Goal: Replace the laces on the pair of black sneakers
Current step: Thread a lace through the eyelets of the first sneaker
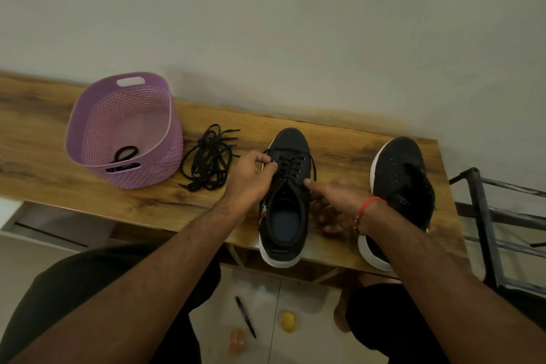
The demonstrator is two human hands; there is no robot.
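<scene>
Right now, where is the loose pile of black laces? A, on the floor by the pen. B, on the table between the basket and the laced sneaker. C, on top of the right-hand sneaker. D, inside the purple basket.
B: the loose laces lie on the table, with the basket to one side and the laced sneaker to the other.

Head camera looks down (steeply, close) at table (pixel 339 139).

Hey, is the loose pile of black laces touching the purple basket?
Apart. The head view shows a strip of bare wooden table between the loose black laces and the purple basket.
</scene>
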